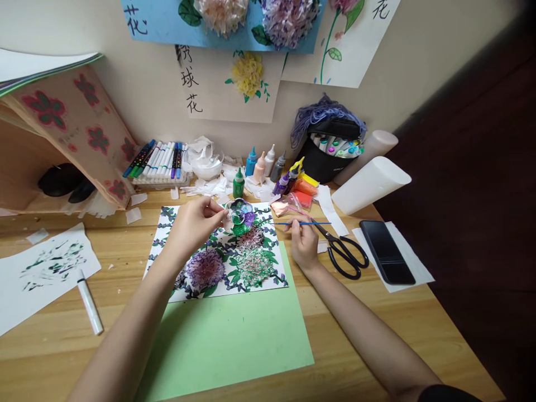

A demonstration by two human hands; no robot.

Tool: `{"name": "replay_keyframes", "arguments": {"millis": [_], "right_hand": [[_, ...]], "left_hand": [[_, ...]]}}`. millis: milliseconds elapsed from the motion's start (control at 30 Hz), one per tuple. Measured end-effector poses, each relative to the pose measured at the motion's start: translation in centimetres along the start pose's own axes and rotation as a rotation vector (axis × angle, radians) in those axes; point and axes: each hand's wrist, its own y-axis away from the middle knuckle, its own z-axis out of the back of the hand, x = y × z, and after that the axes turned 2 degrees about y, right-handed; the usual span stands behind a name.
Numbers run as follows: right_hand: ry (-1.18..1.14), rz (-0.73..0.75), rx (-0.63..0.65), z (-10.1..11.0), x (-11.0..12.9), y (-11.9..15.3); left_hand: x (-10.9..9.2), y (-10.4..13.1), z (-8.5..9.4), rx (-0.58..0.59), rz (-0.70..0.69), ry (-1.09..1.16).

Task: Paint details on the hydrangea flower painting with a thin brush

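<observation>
Pinched between the fingers of my left hand (200,220) is a small flower-shaped paint palette (240,216), smeared with green, purple and white paint. My right hand (303,241) grips a thin blue paintbrush (312,223), its tip pointing left close to the palette. Beneath both lies a white sheet (228,293) with raised purple, pink and green paper flowers and painted dark leaves. Part of that sheet is hidden by my left hand and the palette. It rests on a larger light green sheet (238,340).
Black scissors (345,254) and a phone (387,251) lie on the right. Paint bottles (251,162), a marker tray (161,173) and a black marker bag (329,151) line the wall. A paint-marked paper (50,273) and white marker (90,301) lie left.
</observation>
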Motion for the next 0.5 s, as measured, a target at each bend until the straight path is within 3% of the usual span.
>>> {"name": "replay_keyframes", "arguments": {"millis": [500], "right_hand": [[0.015, 0.044, -0.029, 0.11, 0.02, 0.05]], "left_hand": [[-0.17, -0.05, 0.1, 0.001, -0.008, -0.014]]}}
